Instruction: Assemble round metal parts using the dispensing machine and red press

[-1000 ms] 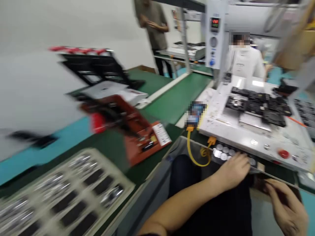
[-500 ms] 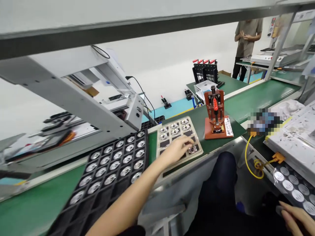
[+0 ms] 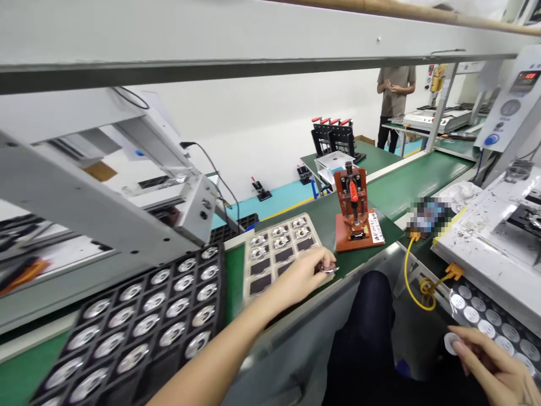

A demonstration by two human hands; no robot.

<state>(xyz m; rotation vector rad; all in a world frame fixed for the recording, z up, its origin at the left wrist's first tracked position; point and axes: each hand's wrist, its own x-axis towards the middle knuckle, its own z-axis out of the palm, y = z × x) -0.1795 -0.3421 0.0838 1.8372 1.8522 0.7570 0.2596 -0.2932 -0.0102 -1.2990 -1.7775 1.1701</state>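
Observation:
My left hand point(image 3: 305, 276) pinches a small round metal-looking part point(image 3: 328, 268) above the near right corner of a beige tray point(image 3: 247, 276). Similar parts sit in the tray's far pockets, while the nearer ones show dark bottoms. At the lower right, my right hand point(image 3: 492, 361) holds a round whitish disc point(image 3: 452, 343) between thumb and fingers. A sheet of similar round discs point(image 3: 486, 327) lies just beyond that hand. On the left, a black compartment tray point(image 3: 143, 372) carries rows of shiny round parts.
A red-brown toggle-clamp fixture point(image 3: 354, 217) stands right of the beige tray on the green bench. A yellow cable point(image 3: 408, 282) loops below the white machine point(image 3: 499, 248) at right. A grey shelf beam point(image 3: 253, 34) crosses overhead. Another person point(image 3: 396, 93) stands in the background.
My left hand has lifted the round part out of the tray's near right pocket. My right hand has come further into view, showing the disc. The view has shifted to the right.

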